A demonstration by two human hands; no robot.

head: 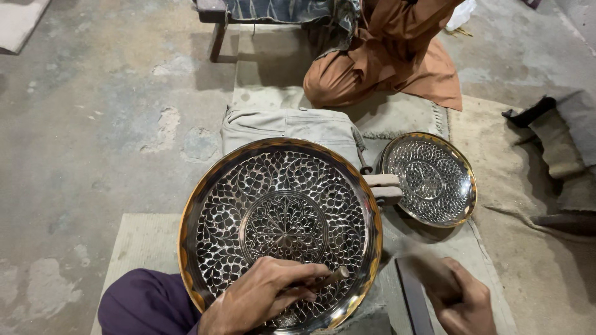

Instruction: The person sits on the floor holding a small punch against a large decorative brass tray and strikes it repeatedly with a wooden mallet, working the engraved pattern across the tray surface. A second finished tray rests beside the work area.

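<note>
The left hand [261, 298] was closed around a thin rod-like tool [326, 279], fingers wrapped along it, with the tool's blunt wooden-looking end pointing right and slightly up; its working tip was hidden under the fingers. The hand rested on the lower part of a large engraved metal plate [279, 211], which lay tilted across the person's lap, over a purple-clad knee [143, 304]. The plate's bottom edge was partly covered by the hand and wrist.

The right hand [462, 298] was blurred and cut off by the frame's lower edge; whether it held anything could not be told (a smeared dark shape above it may have been a tool). Just beside it lay a dark flat bar [413, 304].

The large plate was round and shiny, cut all over with leaf and flower patterns around a central rosette, with a brassy golden rim.

To its right, on a worn mat [484, 242], a smaller engraved plate [428, 180] leaned beside two wooden handles [385, 186]. Behind the large plate sat a folded beige cloth bag [292, 127]. Farther back another person in orange-brown clothing [391, 62] sat, only partly in view.
</note>
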